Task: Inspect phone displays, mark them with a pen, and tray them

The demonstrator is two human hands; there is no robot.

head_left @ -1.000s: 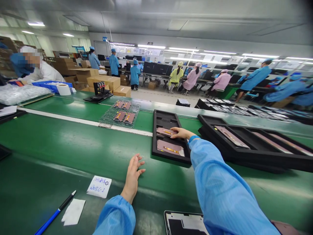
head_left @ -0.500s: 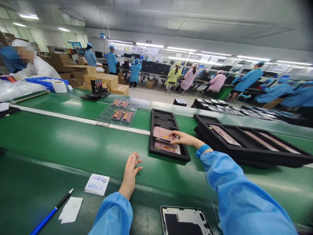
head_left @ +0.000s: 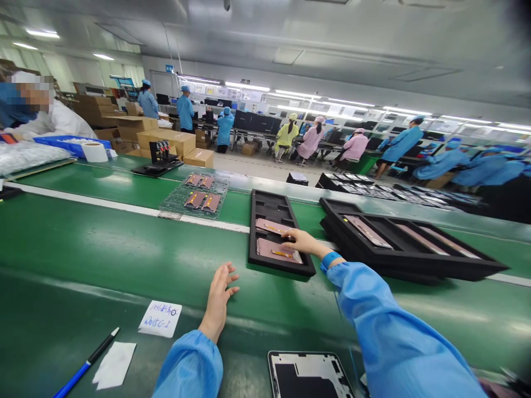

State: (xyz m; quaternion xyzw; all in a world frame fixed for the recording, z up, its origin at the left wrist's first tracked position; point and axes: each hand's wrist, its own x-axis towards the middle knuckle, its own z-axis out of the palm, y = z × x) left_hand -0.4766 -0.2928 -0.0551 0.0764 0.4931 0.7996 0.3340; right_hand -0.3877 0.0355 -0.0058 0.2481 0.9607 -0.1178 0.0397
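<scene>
A black foam tray (head_left: 271, 207) lies on the green work surface, with two pinkish-brown flat panels in its nearer compartments. Each panel has an orange flex strip. My right hand (head_left: 302, 242) reaches over the tray's right edge, its fingers closed on the right end of the farther panel (head_left: 265, 224). The nearer panel (head_left: 267, 250) lies flat just below those fingers. To the left and closer to me, my left hand (head_left: 219, 298) hovers above the surface with fingers apart and nothing in it.
Stacked black trays (head_left: 398, 243) with panels stand at right, a clear blister tray (head_left: 174, 203) with small brown parts at left. Nearer are a handwritten note (head_left: 161, 319), a blank paper piece (head_left: 115, 365), a blue pen (head_left: 85, 367) and a metal-framed plate (head_left: 309, 367). People work beyond.
The farther panel sits lower in its compartment, and my right fingers have shifted slightly toward its far right end. My left hand keeps its open pose. The camera view has shifted slightly.
</scene>
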